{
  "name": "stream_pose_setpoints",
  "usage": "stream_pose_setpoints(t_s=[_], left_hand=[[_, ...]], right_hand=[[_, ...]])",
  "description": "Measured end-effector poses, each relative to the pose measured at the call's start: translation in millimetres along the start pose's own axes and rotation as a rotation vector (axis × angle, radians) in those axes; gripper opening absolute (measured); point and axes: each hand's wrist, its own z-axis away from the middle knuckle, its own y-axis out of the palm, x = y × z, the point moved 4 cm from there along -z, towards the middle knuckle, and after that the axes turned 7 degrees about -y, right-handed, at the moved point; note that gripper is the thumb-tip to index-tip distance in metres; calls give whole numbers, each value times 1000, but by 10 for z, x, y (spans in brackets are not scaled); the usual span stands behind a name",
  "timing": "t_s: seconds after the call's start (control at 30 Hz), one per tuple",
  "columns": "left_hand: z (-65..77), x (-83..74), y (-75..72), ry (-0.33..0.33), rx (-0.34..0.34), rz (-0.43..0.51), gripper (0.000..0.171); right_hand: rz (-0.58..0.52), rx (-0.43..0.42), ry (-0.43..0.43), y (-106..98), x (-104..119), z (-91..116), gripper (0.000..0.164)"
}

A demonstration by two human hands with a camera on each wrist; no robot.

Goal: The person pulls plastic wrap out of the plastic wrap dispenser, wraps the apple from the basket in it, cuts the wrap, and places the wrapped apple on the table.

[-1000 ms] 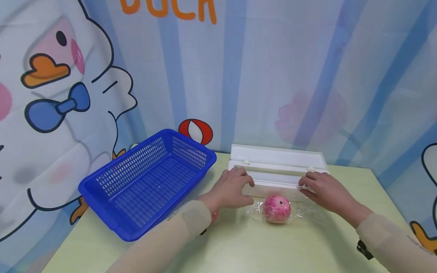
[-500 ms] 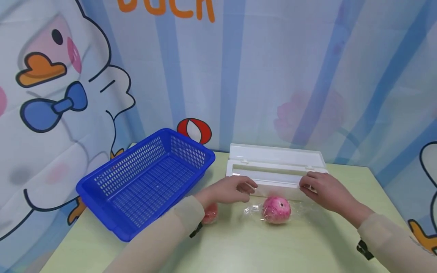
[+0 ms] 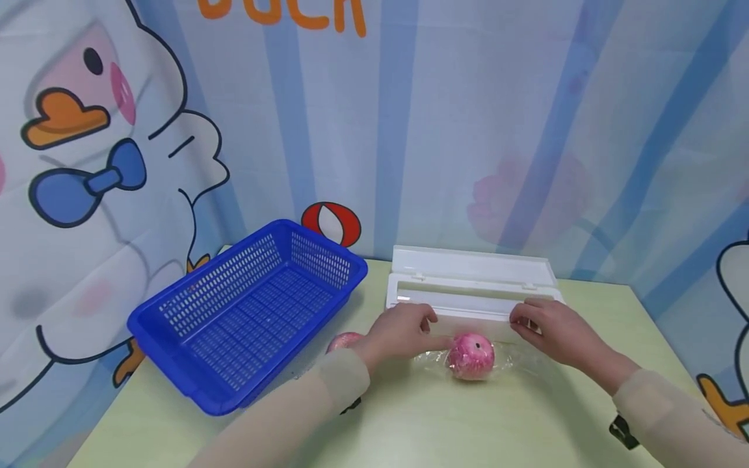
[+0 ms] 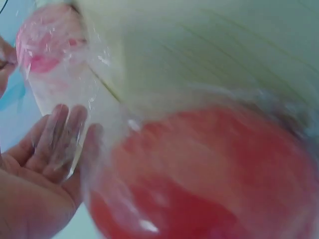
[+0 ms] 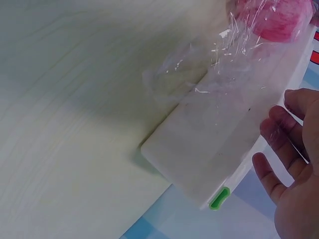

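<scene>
A pink round fruit, apple-like with a dark spot (image 3: 471, 364), sits in clear cling film in front of a white cling film dispenser (image 3: 468, 325) whose lid is raised. My left hand (image 3: 404, 330) is just left of it, its extended digit reaching the fruit's side. Loose film (image 4: 97, 55) overlaps those fingers in the left wrist view. My right hand (image 3: 556, 325) stays at the dispenser's right front edge, fingers loosely bent, with nothing visible in its grasp. A second wrapped reddish fruit (image 4: 209, 174) looms large in the left wrist view; my left wrist partly hides it in the head view.
A blue slotted basket (image 3: 193, 380) stands on the left of the pale table (image 3: 445, 429). Behind the table hangs a printed curtain (image 3: 439, 130) with cartoon ducks. The dispenser's raised lid (image 3: 468, 263) is close to that curtain.
My left hand rises off the dispenser's front, shifts left, then comes back right and reaches the pink fruit. The fruit tilts slightly. My right hand stays nearly still.
</scene>
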Motion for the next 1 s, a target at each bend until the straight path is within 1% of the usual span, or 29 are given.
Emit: stream_pose_setpoints(t_s=[0.13,0.27,0.33,0.4,0.5,0.63,0.7,0.8,0.9,0.93,1.0], left_hand=[[-32,-139,71,19,-68,-168,62],[-53,-251,128,44,-100,-333,60],[-55,-291,142,58,-106,-387,57],[-57,-316,150,70,-111,-420,52],[-56,-331,159,84,-108,-434,44],[-42,-339,169,100,-107,-472,38],[-33,-351,183,118,-116,-508,36],[-13,-371,204,150,-133,-575,33],[4,-390,227,181,-148,-649,32],[6,-395,238,190,-152,-677,32],[8,-404,263,219,-167,-745,31]], right_hand=[[-7,-12,-3,-5,13,21,20],[-22,-18,-5,-11,28,29,19],[-23,-19,-4,-12,36,34,19],[-22,-16,-1,-9,40,42,19],[-21,-7,3,-3,45,64,18],[-21,-2,8,9,51,99,18],[4,-10,1,13,69,125,19],[61,-43,-48,12,120,161,23],[129,-110,-137,23,182,203,29],[144,-132,-169,32,199,217,29],[166,-162,-225,56,230,250,23]])
